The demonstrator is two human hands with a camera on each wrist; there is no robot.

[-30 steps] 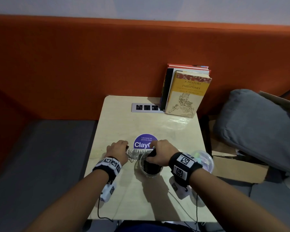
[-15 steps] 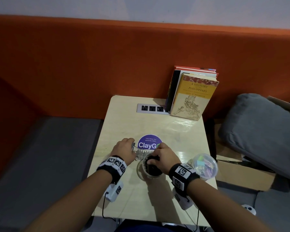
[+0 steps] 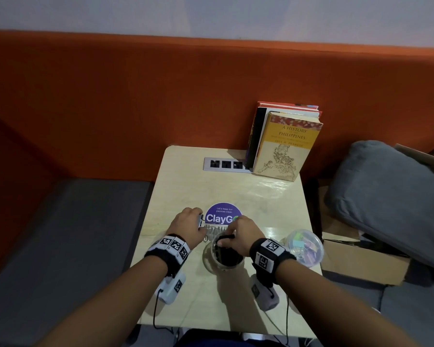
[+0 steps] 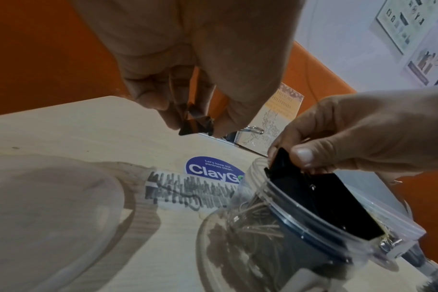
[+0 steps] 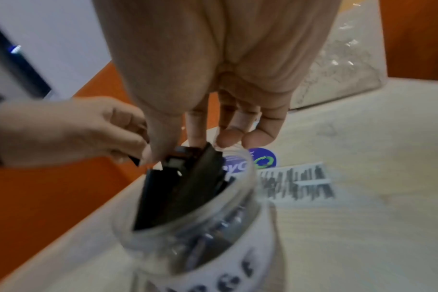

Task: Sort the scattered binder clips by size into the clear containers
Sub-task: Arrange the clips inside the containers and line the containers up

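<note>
A clear jar (image 3: 225, 257) stands near the table's front, with dark clips inside. My right hand (image 3: 229, 237) pinches a large black binder clip (image 5: 180, 183) by its top. The clip's lower part sits tilted inside the mouth of the jar (image 5: 195, 227), and the left wrist view shows the same large clip (image 4: 313, 197). Left of the jar, my left hand (image 3: 198, 221) pinches a small black binder clip (image 4: 196, 125) just above the table. A second clear container (image 3: 302, 246) with pastel clips stands at the right edge.
A purple round sticker (image 3: 223, 214) and a white strip with dark marks (image 3: 216, 230) lie behind the jar. Books (image 3: 283, 144) and a socket strip (image 3: 226, 165) are at the back. A clear round lid (image 4: 50, 207) lies by my left wrist. A grey cushion (image 3: 386, 191) lies to the right.
The head view has shifted slightly. My right hand has sunk a little toward the jar's mouth with the large clip. The left hand stays beside the sticker, still pinching the small clip.
</note>
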